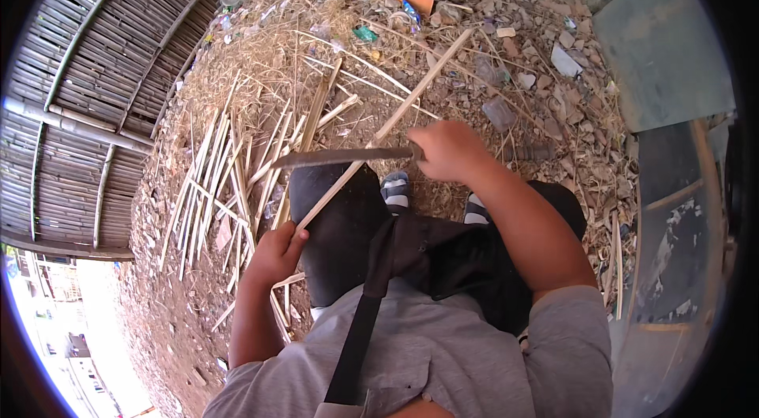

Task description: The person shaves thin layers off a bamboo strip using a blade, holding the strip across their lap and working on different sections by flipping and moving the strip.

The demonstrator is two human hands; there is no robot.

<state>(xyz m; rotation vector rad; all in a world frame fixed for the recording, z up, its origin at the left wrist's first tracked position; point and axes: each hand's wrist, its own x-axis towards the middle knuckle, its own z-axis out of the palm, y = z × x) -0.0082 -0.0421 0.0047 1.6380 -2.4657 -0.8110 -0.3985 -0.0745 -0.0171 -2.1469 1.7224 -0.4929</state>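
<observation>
As our left hand (277, 254) closes around the near end of a long, pale wooden strip (427, 84) over our black-trousered left knee (338, 260), our right hand (451, 151) grips a long, brown metal knife (340, 157) crossing the strip; we're apparently shaving, so the next stroke wants a shallow angle.

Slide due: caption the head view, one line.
Left hand holds a long pale strip; right hand holds a blade across it; more strips lie left.

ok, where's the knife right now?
Head view, just left of centre: the knife is in the right hand, pointing left and crossing the pale strip held in the left hand.
</observation>
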